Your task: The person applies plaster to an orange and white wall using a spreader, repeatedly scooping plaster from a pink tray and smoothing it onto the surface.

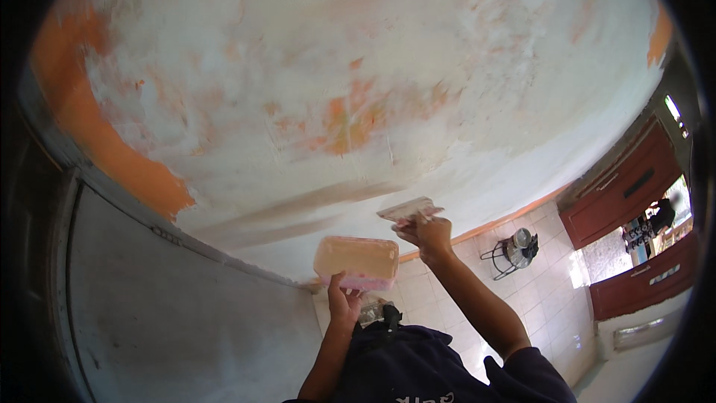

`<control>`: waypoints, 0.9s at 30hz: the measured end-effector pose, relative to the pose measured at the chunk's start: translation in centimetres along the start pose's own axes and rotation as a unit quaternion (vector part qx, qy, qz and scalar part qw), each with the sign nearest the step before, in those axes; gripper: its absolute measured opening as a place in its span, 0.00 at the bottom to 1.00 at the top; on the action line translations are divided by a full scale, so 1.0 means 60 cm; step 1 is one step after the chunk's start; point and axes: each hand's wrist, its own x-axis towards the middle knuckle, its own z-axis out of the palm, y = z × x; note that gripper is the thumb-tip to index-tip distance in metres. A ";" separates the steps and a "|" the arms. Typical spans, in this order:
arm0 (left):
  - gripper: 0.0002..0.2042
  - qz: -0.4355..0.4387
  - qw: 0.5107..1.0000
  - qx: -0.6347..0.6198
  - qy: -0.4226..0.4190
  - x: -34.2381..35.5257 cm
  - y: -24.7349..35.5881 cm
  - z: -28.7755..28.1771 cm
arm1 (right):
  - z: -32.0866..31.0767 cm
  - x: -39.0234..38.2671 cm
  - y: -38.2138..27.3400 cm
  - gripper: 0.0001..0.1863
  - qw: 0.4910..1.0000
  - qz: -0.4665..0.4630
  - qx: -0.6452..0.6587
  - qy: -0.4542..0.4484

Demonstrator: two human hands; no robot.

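My left hand [344,301] grips a pink-edged rectangular plastic tub [359,281] from below, its pale, smeared inside facing up. In my right hand [429,235] is a flat putty knife [405,209] with a wide, whitish-coated blade, held up and to the right of the tub. The blade is close to the wall [477,127]; whether it touches cannot be made out. White filler covers most of that wall, with orange paint [347,123] showing through in patches near the middle and along the left edge.
A grey door [186,306] in its frame stands at the left. On the tiled floor [447,291] at the right is a black metal stand with a pot [516,248]. Reddish-brown double doors [626,186] open at the far right, where a person [661,214] is visible.
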 end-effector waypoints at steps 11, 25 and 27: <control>0.27 0.012 0.999 -0.041 0.022 -0.025 0.017 -0.007 | 0.122 0.023 -0.329 0.14 0.987 -0.011 0.160 -0.003; 0.32 0.008 1.000 -0.012 0.007 -0.009 0.009 -0.009 | 0.034 -0.119 -0.318 0.22 0.986 -0.072 0.148 -0.017; 0.32 0.002 1.000 -0.020 0.004 -0.010 0.012 -0.013 | 0.010 -0.131 -0.231 0.22 0.992 -0.054 0.108 0.030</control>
